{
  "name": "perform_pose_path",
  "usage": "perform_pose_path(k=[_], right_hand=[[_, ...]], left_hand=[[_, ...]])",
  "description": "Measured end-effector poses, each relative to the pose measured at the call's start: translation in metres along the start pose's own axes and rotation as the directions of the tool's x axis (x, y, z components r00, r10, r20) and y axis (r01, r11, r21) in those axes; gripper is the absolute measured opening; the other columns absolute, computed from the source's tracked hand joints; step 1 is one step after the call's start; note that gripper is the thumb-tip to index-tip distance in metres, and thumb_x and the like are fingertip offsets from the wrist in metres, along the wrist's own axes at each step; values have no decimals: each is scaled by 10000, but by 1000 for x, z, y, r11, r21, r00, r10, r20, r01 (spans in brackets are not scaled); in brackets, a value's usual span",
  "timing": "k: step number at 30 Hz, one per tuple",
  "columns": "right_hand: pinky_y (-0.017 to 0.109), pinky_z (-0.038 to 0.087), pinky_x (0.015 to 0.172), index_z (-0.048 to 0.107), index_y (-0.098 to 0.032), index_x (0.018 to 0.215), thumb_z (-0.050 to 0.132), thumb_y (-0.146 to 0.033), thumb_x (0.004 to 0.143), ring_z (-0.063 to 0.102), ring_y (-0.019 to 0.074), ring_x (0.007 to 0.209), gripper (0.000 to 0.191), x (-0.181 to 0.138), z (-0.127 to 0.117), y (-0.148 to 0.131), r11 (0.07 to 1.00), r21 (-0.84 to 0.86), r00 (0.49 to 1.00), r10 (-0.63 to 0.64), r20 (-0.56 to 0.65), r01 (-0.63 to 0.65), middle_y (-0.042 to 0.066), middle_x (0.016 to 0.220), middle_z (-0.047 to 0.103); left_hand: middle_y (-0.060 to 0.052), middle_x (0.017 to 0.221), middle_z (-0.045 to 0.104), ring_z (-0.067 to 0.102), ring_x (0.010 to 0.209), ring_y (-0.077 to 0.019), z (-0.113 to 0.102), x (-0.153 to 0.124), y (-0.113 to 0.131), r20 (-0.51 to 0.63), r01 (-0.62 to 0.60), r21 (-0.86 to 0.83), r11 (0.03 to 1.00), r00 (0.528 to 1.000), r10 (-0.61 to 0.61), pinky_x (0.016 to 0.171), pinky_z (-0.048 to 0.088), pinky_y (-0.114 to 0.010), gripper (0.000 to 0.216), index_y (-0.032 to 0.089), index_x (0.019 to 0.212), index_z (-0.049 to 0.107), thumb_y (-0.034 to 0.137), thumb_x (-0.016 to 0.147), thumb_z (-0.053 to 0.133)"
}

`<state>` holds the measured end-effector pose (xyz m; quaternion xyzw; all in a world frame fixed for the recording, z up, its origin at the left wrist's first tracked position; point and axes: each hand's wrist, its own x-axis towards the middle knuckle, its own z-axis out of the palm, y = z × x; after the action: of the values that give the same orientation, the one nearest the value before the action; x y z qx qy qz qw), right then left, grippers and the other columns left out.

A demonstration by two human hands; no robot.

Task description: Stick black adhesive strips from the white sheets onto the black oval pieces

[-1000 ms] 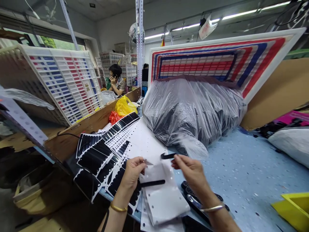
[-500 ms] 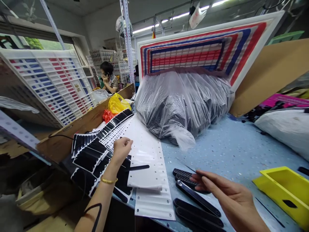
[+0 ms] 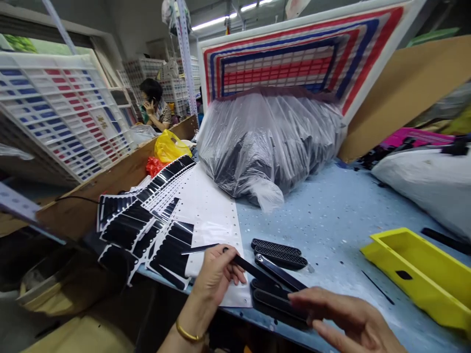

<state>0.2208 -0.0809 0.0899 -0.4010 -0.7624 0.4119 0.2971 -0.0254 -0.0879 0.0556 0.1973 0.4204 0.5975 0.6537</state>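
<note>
My left hand [image 3: 217,272] is closed on a thin black strip [image 3: 253,268] that sticks out to the right over the white backing sheet [image 3: 217,215]. My right hand [image 3: 342,318] lies lower right with fingers stretched flat, its fingertips on the black oblong parts [image 3: 275,301] stacked at the table's front edge. Two meshed black oblong parts [image 3: 277,250] lie just behind them. Sheets of black stickers [image 3: 147,230] fan out to the left of my left hand.
A big clear bag of black parts [image 3: 268,142] sits mid-table before a striped tray [image 3: 294,63]. A yellow bin [image 3: 419,274] is at the right, a white bag [image 3: 427,181] behind it. White racks [image 3: 62,117] lean at left; a person [image 3: 154,105] sits beyond.
My left hand came back from the sticker sheets to the front edge and now grips a black strip. My right hand dropped lower onto the stacked black parts. The view tilted down.
</note>
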Motion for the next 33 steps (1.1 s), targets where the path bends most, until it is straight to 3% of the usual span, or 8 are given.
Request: perform_pose_path(k=[5, 9, 17, 19, 22, 26, 28, 33], right_hand=[[266, 616, 582, 791, -227, 904, 708, -314, 813, 729, 207, 635, 150, 6, -5, 8, 955, -274, 934, -197, -299, 113, 68, 805, 780], [277, 570, 559, 743, -194, 954, 616, -208, 896, 681, 184, 631, 140, 22, 14, 14, 836, -427, 847, -473, -242, 345, 67, 742, 727], [244, 514, 529, 728, -169, 865, 558, -171, 930, 631, 151, 579, 182, 26, 19, 25, 870, -374, 888, -414, -201, 322, 44, 676, 674], [247, 524, 544, 734, -177, 865, 579, -191, 917, 653, 156, 592, 164, 25, 7, 27, 889, -373, 905, -364, -219, 267, 48, 695, 700], [256, 531, 563, 742, -198, 847, 636, -243, 875, 669, 165, 602, 119, 21, -17, 35, 923, -367, 922, -235, -308, 113, 39, 702, 721], [253, 500, 511, 762, -214, 783, 704, -334, 794, 646, 167, 570, 134, 11, -32, 53, 972, -182, 944, 83, -319, -147, 20, 662, 721], [256, 508, 518, 770, -205, 779, 706, -349, 768, 652, 173, 576, 158, 6, -25, 62, 972, -54, 945, 210, -250, -230, 20, 657, 729], [266, 530, 556, 772, -193, 767, 681, -334, 764, 674, 181, 605, 168, -2, 3, 69, 948, 52, 940, 319, -124, -315, 23, 663, 740]], left_hand=[[-57, 502, 678, 657, 431, -173, 16, 14, -8, 9, -10, 23, 1000, 1000, 10, 371, 410, -174, 443, 125, 690, 614, 472, 575, 864], [-67, 551, 700, 677, 466, -177, 33, 13, -14, 92, 16, 25, 1000, 996, -18, 411, 460, -188, 441, 123, 723, 619, 470, 605, 863], [-63, 599, 700, 682, 504, -184, 26, 24, -24, 138, -37, 254, 966, 990, 2, 446, 483, -217, 401, 131, 784, 649, 517, 734, 748], [-52, 597, 683, 653, 489, -167, 19, 29, -24, 154, -214, 502, 838, 975, 157, 440, 468, -219, 382, 115, 818, 696, 487, 740, 735], [-40, 621, 681, 597, 483, -133, 10, 37, -22, 293, -493, 737, 463, 850, 438, 466, 465, -224, 292, 113, 888, 735, 382, 779, 705], [-85, 744, 734, 659, 633, -178, 6, 47, -27, 586, -696, 709, 111, 670, 456, 594, 520, -273, 202, 143, 831, 726, 233, 870, 549], [-99, 762, 730, 671, 683, -201, 6, 48, -32, 658, -727, 686, 34, 640, 397, 627, 525, -295, 206, 145, 817, 718, 194, 859, 522], [-29, 570, 610, 557, 514, -137, 3, 47, -36, 670, -702, 712, -10, 675, 308, 514, 408, -236, 264, 165, 601, 614, 164, 836, 495]])
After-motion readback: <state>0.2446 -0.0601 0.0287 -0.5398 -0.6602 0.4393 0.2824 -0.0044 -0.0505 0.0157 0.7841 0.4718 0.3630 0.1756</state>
